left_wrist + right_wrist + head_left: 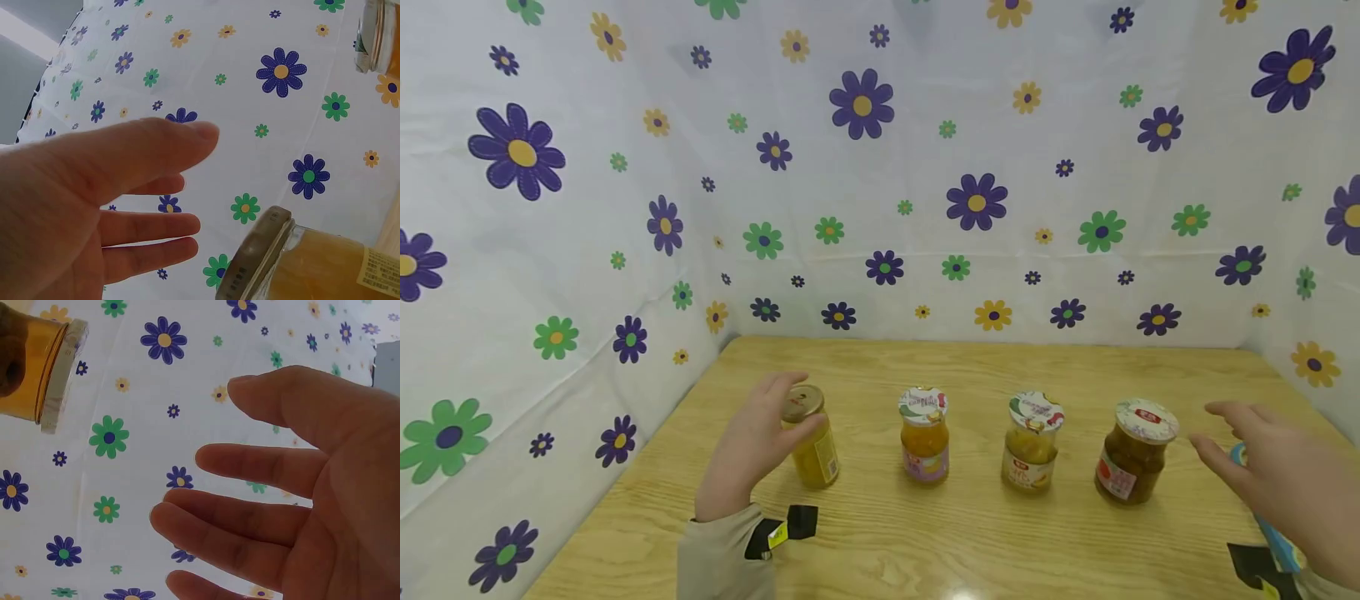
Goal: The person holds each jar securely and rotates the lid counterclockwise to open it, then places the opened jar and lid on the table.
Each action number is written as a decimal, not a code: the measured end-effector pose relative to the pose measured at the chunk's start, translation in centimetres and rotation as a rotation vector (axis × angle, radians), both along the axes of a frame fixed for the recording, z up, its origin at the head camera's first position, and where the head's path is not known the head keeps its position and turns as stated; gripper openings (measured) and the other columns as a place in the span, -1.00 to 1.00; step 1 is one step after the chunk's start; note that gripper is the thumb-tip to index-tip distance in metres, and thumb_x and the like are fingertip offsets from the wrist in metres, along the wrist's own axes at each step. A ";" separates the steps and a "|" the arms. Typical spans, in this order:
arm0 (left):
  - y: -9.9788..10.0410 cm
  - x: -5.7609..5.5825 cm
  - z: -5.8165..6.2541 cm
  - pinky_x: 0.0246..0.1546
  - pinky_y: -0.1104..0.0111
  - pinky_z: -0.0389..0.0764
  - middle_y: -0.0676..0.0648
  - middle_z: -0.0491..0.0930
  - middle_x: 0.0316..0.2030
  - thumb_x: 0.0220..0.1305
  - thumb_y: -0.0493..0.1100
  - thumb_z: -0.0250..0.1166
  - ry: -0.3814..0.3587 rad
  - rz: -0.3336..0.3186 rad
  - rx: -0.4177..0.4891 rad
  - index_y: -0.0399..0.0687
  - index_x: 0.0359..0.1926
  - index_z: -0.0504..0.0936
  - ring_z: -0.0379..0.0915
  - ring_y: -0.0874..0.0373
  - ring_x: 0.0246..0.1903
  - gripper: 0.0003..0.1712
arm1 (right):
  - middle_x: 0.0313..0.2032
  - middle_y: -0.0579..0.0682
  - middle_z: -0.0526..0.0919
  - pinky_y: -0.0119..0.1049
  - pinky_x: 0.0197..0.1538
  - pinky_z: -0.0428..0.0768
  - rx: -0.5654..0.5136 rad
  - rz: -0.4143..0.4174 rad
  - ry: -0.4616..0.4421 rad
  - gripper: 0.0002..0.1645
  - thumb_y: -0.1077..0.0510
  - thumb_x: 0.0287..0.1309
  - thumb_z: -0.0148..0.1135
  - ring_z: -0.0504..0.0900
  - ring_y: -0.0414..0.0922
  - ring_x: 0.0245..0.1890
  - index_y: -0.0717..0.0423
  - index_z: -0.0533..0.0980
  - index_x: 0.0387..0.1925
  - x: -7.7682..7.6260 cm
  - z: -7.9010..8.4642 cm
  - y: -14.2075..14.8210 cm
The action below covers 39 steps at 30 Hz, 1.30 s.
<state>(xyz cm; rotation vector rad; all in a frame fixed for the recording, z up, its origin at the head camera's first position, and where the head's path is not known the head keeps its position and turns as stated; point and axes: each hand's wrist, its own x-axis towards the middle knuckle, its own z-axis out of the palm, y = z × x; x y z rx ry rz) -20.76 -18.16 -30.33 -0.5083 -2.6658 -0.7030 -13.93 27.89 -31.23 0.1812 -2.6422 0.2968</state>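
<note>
One yellow, gold-lidded glass jar [817, 464] stands beside the left hand [748, 446], one brown, white-lidded glass jar [1131, 458] near the right hand [1292, 475], both upright on the pale wooden worktop [955, 542]; fingers apart, nothing held. Sideways contact high up (from a hasty reach, perhaps) could topple either.

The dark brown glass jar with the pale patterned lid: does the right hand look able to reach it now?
Probably yes: the right hand holds nothing and is just beside the dark brown glass jar, with nothing visible standing between them.
</note>
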 end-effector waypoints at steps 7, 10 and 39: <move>-0.2 -0.3 -0.3 -0.13 0.10 0.44 -0.23 0.35 0.01 0.06 -0.09 0.29 -0.007 0.001 -0.005 -0.25 0.11 0.33 0.40 -0.04 -0.15 -0.38 | -0.33 0.52 0.41 -0.03 -0.58 0.47 0.021 -0.074 -0.015 -0.53 0.20 -0.04 0.26 0.50 0.21 -0.54 0.53 0.35 -0.23 -0.4 0.0 1.1; -0.2 -0.4 -0.4 -0.17 0.11 0.46 -0.22 0.36 -0.01 0.06 -0.10 0.30 -0.014 0.008 -0.004 -0.24 0.11 0.33 0.41 -0.01 -0.18 -0.39 | -0.36 0.53 0.40 -0.05 -0.60 0.46 0.035 -0.090 -0.041 -0.52 0.21 -0.07 0.28 0.50 0.17 -0.59 0.55 0.35 -0.24 -0.6 -0.3 1.6; -0.1 -1.8 -1.8 -0.26 0.20 0.52 -0.20 0.36 -0.03 -0.02 -0.11 0.36 0.080 0.006 0.030 -0.22 0.08 0.33 0.41 0.04 -0.26 -0.35 | -0.44 0.49 0.47 -0.01 -0.45 0.49 0.045 -0.135 -0.415 -0.35 0.07 0.05 0.14 0.50 0.24 -0.49 0.75 0.30 -0.31 -3.2 -2.6 6.7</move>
